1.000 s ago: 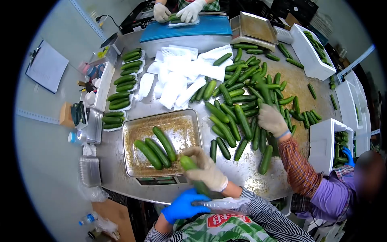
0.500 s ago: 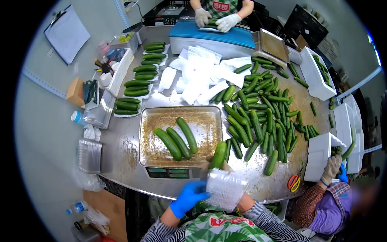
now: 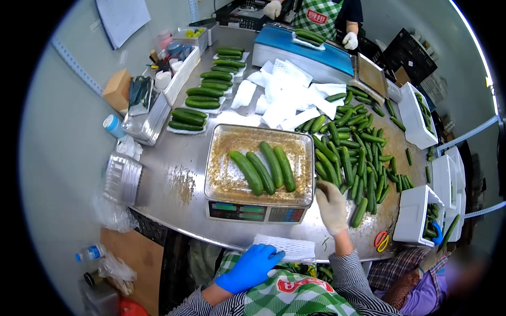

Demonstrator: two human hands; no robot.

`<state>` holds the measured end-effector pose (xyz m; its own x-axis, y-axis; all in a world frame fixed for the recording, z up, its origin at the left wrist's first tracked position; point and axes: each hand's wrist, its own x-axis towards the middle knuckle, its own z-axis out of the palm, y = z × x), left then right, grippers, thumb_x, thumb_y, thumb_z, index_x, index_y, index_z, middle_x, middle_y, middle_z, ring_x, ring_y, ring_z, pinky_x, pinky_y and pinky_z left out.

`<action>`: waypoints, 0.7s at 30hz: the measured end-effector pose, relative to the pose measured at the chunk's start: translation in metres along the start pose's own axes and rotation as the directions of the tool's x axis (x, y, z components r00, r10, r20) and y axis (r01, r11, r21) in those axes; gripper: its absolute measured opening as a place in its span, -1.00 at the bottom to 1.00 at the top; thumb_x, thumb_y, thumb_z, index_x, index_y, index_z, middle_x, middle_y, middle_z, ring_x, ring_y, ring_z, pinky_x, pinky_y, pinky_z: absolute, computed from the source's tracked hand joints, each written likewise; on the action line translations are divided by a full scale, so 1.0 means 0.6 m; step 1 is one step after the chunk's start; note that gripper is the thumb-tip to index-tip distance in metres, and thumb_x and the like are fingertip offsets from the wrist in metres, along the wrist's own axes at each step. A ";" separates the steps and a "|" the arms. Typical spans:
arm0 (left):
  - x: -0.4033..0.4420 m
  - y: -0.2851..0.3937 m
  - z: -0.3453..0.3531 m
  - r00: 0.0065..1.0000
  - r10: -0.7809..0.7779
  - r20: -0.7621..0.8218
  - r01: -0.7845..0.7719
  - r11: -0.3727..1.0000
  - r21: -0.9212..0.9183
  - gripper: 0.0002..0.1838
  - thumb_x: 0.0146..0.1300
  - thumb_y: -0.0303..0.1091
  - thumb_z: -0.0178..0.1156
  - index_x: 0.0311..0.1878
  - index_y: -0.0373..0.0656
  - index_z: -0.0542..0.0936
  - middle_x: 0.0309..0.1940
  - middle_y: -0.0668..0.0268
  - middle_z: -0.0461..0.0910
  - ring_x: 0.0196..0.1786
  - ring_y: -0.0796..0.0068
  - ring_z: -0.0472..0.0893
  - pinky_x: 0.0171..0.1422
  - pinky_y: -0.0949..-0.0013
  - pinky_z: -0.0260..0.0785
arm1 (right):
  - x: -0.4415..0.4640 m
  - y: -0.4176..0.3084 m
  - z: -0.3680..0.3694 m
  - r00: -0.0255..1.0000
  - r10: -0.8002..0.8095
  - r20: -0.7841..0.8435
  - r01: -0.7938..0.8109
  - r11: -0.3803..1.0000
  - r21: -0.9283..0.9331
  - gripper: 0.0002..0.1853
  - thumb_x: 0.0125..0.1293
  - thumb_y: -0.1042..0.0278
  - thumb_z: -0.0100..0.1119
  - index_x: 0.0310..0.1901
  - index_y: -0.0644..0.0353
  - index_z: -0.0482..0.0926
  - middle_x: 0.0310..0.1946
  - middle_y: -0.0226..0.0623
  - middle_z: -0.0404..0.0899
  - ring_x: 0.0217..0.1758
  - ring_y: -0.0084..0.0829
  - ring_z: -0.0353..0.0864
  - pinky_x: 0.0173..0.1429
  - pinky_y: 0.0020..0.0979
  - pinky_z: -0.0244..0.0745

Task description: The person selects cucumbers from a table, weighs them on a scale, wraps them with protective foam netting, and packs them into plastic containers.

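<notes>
Cucumbers (image 3: 347, 166) lie heaped just beyond the right hand (image 3: 331, 208), its half-open fingers showing nothing held. The left hand (image 3: 250, 269) rests fingers-down on white netting (image 3: 295, 247); whether it grips, I cannot tell. Leftward, four cucumbers (image 3: 271, 164) could roll if the right hand bumped the scale tray (image 3: 226, 187).

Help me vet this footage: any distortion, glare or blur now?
Head view: strong fisheye bend, black corners; head view: white sheets nearly washed out in parts, glare on the metal table; head view: blurred patch at lower right, cucumbers on the pan fairly crisp.
</notes>
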<state>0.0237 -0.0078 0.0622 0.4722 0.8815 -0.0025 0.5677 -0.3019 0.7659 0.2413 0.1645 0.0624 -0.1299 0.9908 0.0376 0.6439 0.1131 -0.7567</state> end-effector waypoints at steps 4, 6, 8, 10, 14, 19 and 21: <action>-0.007 -0.014 0.032 0.983 0.167 0.076 -0.177 0.974 0.142 -0.50 0.17 -0.37 0.16 0.22 -0.20 0.52 -0.13 0.20 0.55 -0.04 0.19 0.55 0.07 0.19 0.40 | -0.081 -0.053 -0.042 0.636 0.188 0.749 -0.243 0.969 -0.037 -0.43 0.45 -0.02 0.03 0.27 0.29 0.49 -0.10 0.02 0.68 -0.10 -0.26 0.69 0.04 -0.24 0.60; -0.012 -0.015 0.040 0.973 0.229 0.041 -0.233 0.959 0.160 -0.62 0.20 -0.37 0.11 0.10 -0.21 0.55 -0.15 0.22 0.55 -0.06 0.23 0.57 0.03 0.21 0.41 | -0.126 -0.072 -0.013 0.434 0.163 0.886 0.026 0.981 -0.193 -0.42 0.46 -0.08 -0.08 0.24 0.27 0.50 0.07 0.13 0.61 0.10 0.06 0.63 0.18 -0.08 0.53; -0.016 -0.024 0.050 0.955 0.290 0.054 -0.295 0.946 0.137 -0.68 0.20 -0.37 0.11 0.03 -0.19 0.56 -0.15 0.23 0.55 -0.06 0.24 0.57 0.03 0.21 0.41 | -0.171 -0.060 0.008 0.432 0.132 0.892 0.015 0.988 -0.154 -0.47 0.46 -0.01 -0.06 0.21 0.27 0.51 0.03 0.11 0.62 0.09 0.06 0.61 0.22 -0.14 0.49; -0.025 -0.024 0.042 0.951 0.302 0.066 -0.309 0.935 0.176 -0.75 0.20 -0.36 0.11 -0.06 -0.15 0.57 -0.14 0.24 0.54 -0.01 0.24 0.56 0.08 0.21 0.39 | -0.182 -0.079 0.022 0.494 0.177 0.851 -0.035 0.982 -0.184 -0.50 0.46 0.02 -0.06 0.18 0.27 0.53 0.00 0.10 0.63 0.09 0.05 0.61 0.22 -0.16 0.47; -0.035 -0.029 0.008 0.930 0.358 -0.086 -0.323 0.905 0.277 -0.75 0.17 -0.35 0.14 -0.06 -0.06 0.58 -0.15 0.25 0.52 0.02 0.23 0.53 0.13 0.20 0.37 | -0.209 -0.070 0.053 0.621 0.110 0.776 0.031 0.986 -0.164 -0.53 0.43 0.04 -0.02 0.11 0.28 0.56 -0.04 0.09 0.65 0.06 0.04 0.62 0.19 -0.16 0.47; -0.061 -0.049 -0.010 0.953 0.303 0.026 -0.298 0.913 0.278 -0.76 0.17 -0.34 0.17 -0.07 0.00 0.60 -0.16 0.26 0.51 0.00 0.21 0.52 0.15 0.20 0.36 | -0.197 -0.101 0.071 0.580 0.241 0.778 -0.071 0.967 -0.246 -0.56 0.41 0.03 0.01 0.03 0.25 0.60 -0.12 0.08 0.66 -0.04 0.05 0.65 0.11 -0.11 0.50; -0.066 -0.056 -0.018 0.950 0.313 0.026 -0.310 0.924 0.225 -0.76 0.17 -0.34 0.17 -0.07 0.00 0.61 -0.16 0.27 0.52 -0.01 0.21 0.52 0.13 0.20 0.36 | -0.189 -0.104 0.076 0.586 0.238 0.774 -0.052 0.965 -0.257 -0.57 0.40 0.03 0.02 0.00 0.24 0.61 -0.15 0.05 0.67 -0.09 0.05 0.66 0.04 -0.09 0.53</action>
<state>-0.0214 -0.0289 0.0436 0.6435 0.7331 0.2201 0.5296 -0.6341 0.5634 0.1815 0.0415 0.0757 -0.5067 0.5505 -0.6634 0.8220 0.0764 -0.5644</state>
